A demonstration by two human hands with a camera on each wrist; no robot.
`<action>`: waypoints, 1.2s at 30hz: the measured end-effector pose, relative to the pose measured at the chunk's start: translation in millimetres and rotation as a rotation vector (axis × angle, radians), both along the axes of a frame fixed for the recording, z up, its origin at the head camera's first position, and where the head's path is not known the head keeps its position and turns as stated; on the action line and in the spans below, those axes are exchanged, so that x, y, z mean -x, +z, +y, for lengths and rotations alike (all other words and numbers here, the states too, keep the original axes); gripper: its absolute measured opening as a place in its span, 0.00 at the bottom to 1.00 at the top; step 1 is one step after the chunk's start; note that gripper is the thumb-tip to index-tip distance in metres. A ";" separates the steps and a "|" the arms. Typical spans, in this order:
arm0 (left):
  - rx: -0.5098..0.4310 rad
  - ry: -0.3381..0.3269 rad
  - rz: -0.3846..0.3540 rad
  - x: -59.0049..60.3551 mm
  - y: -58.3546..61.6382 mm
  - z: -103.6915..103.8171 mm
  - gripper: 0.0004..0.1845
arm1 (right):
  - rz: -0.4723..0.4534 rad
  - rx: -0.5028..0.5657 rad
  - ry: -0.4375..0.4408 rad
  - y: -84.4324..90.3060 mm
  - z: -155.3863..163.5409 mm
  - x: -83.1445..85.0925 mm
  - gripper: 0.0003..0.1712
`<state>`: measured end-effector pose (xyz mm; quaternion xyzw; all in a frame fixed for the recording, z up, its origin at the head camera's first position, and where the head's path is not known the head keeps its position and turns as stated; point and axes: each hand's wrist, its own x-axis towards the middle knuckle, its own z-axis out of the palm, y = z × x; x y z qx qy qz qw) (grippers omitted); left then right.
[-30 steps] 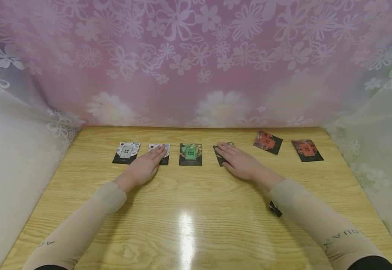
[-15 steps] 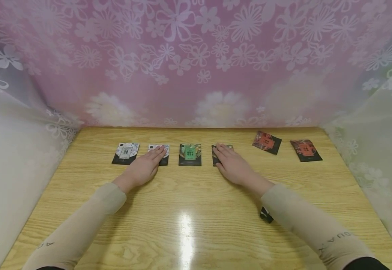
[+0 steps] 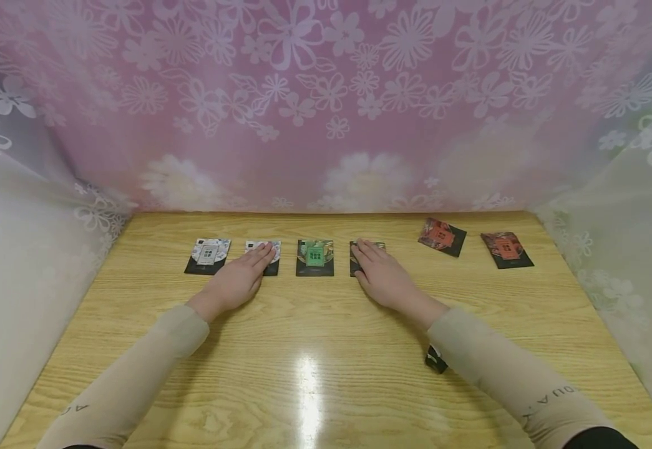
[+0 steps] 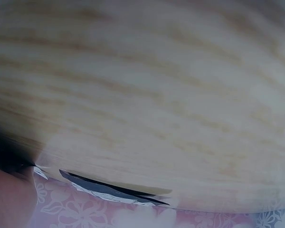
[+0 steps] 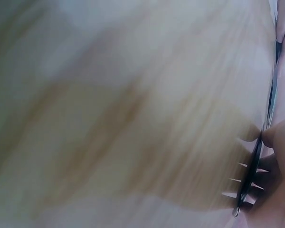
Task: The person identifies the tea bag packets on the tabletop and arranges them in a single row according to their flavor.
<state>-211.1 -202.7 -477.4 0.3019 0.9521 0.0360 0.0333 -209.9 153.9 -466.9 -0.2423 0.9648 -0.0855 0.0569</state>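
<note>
My left hand (image 3: 237,274) lies with straight fingers across a blue-and-white sachet (image 3: 272,265), covering most of it. To its left is a matching blue-and-white sachet (image 3: 208,255). Between my hands a green-labelled sachet (image 3: 315,257) lies flat and upright to me. Fingers of my right hand (image 3: 384,274) extend over another dark-patterned sachet (image 3: 354,267), whose label is hidden. The right wrist view shows that sachet (image 5: 249,180) edge-on, with the thumb and fingertips right at its surface. In the left wrist view, a sachet (image 4: 114,187) shows edge-on beyond the wood.
Two red-labelled sachets lie at the right: a tilted one (image 3: 442,237) further back and another (image 3: 507,250) near the table's right side. A small black-and-white item (image 3: 435,360) is partly hidden by the right sleeve. A floral curtain (image 3: 326,125) borders the wooden table (image 3: 247,374).
My right hand has slid slightly left, and the sachet under it has turned from slanted to straight in line with the others. The left hand stays in place on its sachet.
</note>
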 end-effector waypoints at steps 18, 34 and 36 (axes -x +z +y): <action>-0.028 0.005 -0.012 -3.5 5.3 2.3 0.31 | 0.018 0.023 -0.012 3.8 -2.4 -1.7 0.36; -0.026 0.013 -0.014 -3.8 2.1 1.4 0.31 | 0.094 0.082 -0.093 12.9 40.8 14.1 0.36; -0.023 0.013 -0.011 -3.8 2.8 1.8 0.31 | 0.093 0.094 -0.110 15.4 50.4 16.1 0.36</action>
